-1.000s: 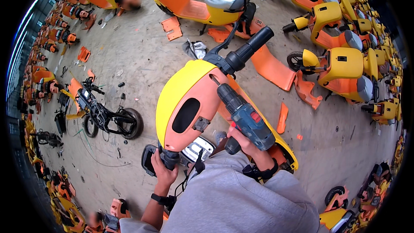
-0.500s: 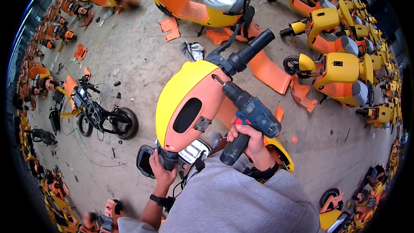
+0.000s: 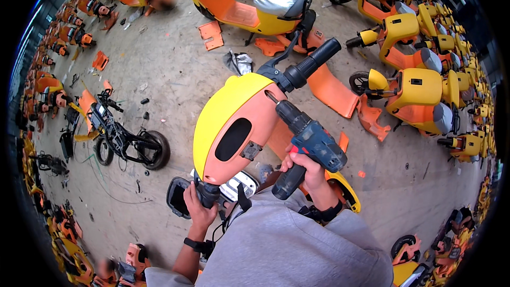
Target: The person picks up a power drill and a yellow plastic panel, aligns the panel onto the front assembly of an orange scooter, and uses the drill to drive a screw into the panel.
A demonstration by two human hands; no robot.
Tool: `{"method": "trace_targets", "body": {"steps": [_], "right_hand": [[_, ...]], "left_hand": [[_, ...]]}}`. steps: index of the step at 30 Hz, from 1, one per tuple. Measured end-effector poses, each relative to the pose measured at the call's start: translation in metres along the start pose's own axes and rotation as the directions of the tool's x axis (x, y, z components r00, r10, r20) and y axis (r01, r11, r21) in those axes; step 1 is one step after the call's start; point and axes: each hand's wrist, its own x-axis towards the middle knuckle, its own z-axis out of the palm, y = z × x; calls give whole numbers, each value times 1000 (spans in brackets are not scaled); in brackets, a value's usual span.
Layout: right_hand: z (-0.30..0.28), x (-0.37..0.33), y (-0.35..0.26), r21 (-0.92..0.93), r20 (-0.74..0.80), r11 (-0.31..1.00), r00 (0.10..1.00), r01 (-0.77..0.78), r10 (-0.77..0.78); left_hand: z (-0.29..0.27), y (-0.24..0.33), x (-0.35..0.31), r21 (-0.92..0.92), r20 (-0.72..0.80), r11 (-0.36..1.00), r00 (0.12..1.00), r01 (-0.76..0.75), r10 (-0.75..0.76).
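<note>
The scooter's yellow-and-orange handlebar cover [image 3: 248,134] is in front of me, with a dark oval window in its orange face. My right hand [image 3: 309,174] is wrapped round the handle of a blue cordless drill [image 3: 317,142]. The drill's bit reaches into a slot-like recess at the cover's upper right corner. Below the cover's other end, my left hand [image 3: 201,208] is closed round the black handlebar grip [image 3: 209,193]. The opposite black grip [image 3: 317,59] and its brake lever stick out past the drill, untouched.
A stripped black scooter frame [image 3: 130,143] lies on the floor to the left. Loose orange panels [image 3: 332,90] and a silver cover [image 3: 239,62] lie beyond the handlebar. A yellow-and-orange scooter [image 3: 239,13] stands ahead; rows of yellow scooters [image 3: 419,86] line the right.
The view has shifted very slightly. Both hands keep their grips, and the drill's bit stays at the same recess.
</note>
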Motion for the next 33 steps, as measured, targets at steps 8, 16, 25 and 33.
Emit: {"method": "trace_targets", "body": {"steps": [8, 16, 25, 33], "right_hand": [[0, 0, -10, 66, 10, 998, 1000, 22, -23], [-2, 0, -11, 21, 20, 998, 998, 51, -51], [0, 0, -5, 16, 8, 1000, 1000, 7, -7], [9, -3, -12, -61, -22, 997, 999, 36, -37]], "left_hand": [[-1, 0, -2, -16, 9, 1000, 1000, 23, -23], [-1, 0, 0, -18, 5, 1000, 1000, 14, -14], [-1, 3, 0, -37, -1, 999, 1000, 19, -20], [2, 5, -5, -28, 10, 999, 1000, 29, -28]]}}
